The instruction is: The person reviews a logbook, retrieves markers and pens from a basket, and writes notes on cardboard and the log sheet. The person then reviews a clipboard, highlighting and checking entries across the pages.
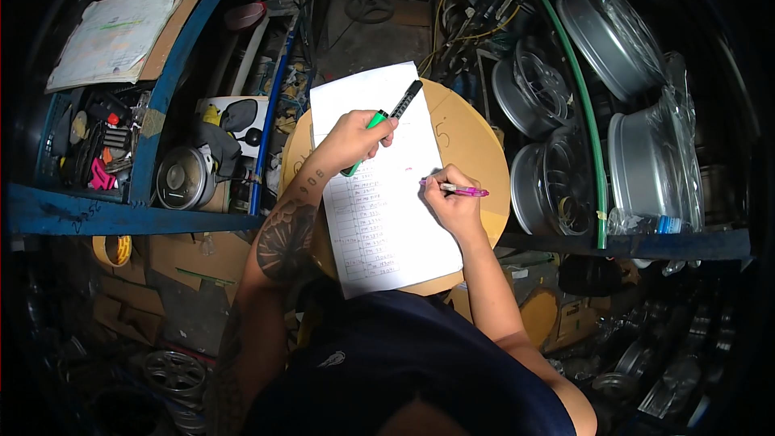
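A long white sheet (391, 218) with handwritten rows in a table lies on a round cardboard-coloured board (480, 145). My left hand (359, 139) is closed above the upper part of the sheet, holding a green marker (376, 119) and a black marker (406, 99) whose end points up and right. At the sheet's right edge, my right hand (454, 200) pinches a pink pen (466, 190), its tip on the left near the paper. A small red mark shows on the sheet between the hands.
Silver wheel rims (609, 36) fill the right side beside a green pole (583, 105). On the left stands a blue shelf frame (97, 214) with tools and papers (113, 36). Cardboard pieces (133, 307) and more rims (173, 373) lie at the lower left.
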Available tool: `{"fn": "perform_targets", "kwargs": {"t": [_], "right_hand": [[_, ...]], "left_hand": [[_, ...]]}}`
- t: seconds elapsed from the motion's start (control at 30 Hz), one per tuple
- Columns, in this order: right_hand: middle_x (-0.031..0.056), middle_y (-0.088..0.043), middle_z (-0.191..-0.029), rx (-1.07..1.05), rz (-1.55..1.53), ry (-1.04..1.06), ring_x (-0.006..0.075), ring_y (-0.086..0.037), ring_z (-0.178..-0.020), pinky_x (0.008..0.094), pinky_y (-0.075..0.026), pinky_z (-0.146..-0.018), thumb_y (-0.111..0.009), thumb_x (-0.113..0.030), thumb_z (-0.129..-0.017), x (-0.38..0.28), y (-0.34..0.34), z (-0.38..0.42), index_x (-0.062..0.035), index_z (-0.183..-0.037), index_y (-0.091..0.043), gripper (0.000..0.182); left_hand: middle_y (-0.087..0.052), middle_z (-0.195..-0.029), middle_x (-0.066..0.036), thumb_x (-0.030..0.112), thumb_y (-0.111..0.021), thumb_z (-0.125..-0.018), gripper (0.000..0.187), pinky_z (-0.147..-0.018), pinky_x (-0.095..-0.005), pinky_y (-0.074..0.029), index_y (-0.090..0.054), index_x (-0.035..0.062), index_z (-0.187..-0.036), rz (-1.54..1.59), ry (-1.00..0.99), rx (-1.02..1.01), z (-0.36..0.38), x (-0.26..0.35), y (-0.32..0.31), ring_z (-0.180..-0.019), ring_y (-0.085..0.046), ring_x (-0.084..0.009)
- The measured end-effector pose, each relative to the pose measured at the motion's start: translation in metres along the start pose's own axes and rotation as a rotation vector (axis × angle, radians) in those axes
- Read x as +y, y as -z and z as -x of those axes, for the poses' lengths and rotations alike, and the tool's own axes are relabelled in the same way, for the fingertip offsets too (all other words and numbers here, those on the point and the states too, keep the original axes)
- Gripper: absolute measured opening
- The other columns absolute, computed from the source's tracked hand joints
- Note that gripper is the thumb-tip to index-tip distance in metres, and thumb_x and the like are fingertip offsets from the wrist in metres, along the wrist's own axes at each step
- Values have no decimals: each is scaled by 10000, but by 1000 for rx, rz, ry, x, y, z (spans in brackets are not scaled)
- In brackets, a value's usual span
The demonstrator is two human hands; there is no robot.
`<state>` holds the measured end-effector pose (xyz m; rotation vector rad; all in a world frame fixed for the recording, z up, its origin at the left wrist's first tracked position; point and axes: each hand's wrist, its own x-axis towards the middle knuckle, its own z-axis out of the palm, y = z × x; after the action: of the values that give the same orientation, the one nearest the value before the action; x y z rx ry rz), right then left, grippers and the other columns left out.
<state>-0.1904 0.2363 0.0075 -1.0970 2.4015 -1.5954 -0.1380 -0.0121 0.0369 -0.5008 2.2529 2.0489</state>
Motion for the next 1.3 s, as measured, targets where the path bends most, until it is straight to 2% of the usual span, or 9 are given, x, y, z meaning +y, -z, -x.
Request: {"fn": "perform_targets", "kwargs": {"t": [0.23,0.33,0.63,0.7,0.83,0.93,1.1,1.23,1.3], "right_hand": [[63,-626,-655,-9,-11,-59,122,-568,-583,293,-458,-557,-738,-33,-864,-2,3,1,-18,-754,-580,193],[60,-632,-664,30,-21,-61,112,-562,-586,284,-457,-557,-730,-26,-866,-1,1,0,-14,-757,-583,184],[36,-600,-657,-6,-4,-105,85,-529,-585,268,-431,-546,-717,-20,-875,-2,3,0,-16,-761,-577,181],[25,-595,-671,-20,-3,-100,73,-519,-597,259,-421,-552,-708,-17,-887,3,3,2,-19,-770,-575,177],[-1,-599,-741,77,-348,-126,50,-481,-630,231,-388,-565,-658,-11,-940,22,3,3,-39,-810,-569,160],[-4,-543,-696,145,-593,-336,64,-461,-580,246,-358,-541,-638,-7,-966,20,8,0,-72,-792,-538,211],[41,-556,-711,1,-920,-324,127,-507,-620,277,-411,-603,-436,-421,-1100,26,22,-1,-58,-873,-548,443],[41,-568,-924,103,-1338,-469,123,-487,-745,283,-404,-710,-423,-387,-1114,-6,26,-7,-41,-1068,-602,392],[26,-540,-910,103,-1702,-457,127,-457,-714,301,-403,-701,-426,-401,-1114,11,39,-5,-43,-1111,-609,402]], "left_hand": [[-676,-762,0,347,-641,-1028,338,-539,-250,-458,-684,43,-886,-34,-7,0,0,-2,1,-578,-554,-70],[-554,-588,19,335,-618,-1044,342,-498,-235,-388,-666,62,-846,4,-27,29,3,2,-4,-500,-491,-63],[-574,-619,17,320,-622,-1045,334,-506,-235,-392,-663,54,-848,13,-38,26,1,-2,-3,-512,-499,-64],[-645,-721,2,336,-638,-1033,336,-532,-244,-438,-679,39,-881,6,-14,-3,0,-3,-1,-559,-538,-68],[-678,-776,-9,347,-655,-1025,342,-544,-246,-461,-684,29,-901,-18,7,-8,0,-2,1,-587,-558,-67],[-673,-781,-13,333,-663,-1023,326,-539,-246,-452,-680,20,-929,21,-23,4,-2,-5,0,-583,-544,-69],[-661,-777,-38,275,-650,-1031,289,-523,-247,-425,-700,-8,-1060,258,-101,27,-4,-9,5,-578,-521,-75],[-652,-758,-54,271,-622,-1048,314,-518,-241,-416,-700,-18,-1142,329,-129,57,-3,-7,10,-564,-519,-78],[-638,-716,-36,262,-594,-1072,297,-490,-228,-404,-688,-10,-1144,418,-111,74,-2,-3,11,-524,-496,-74]]}}
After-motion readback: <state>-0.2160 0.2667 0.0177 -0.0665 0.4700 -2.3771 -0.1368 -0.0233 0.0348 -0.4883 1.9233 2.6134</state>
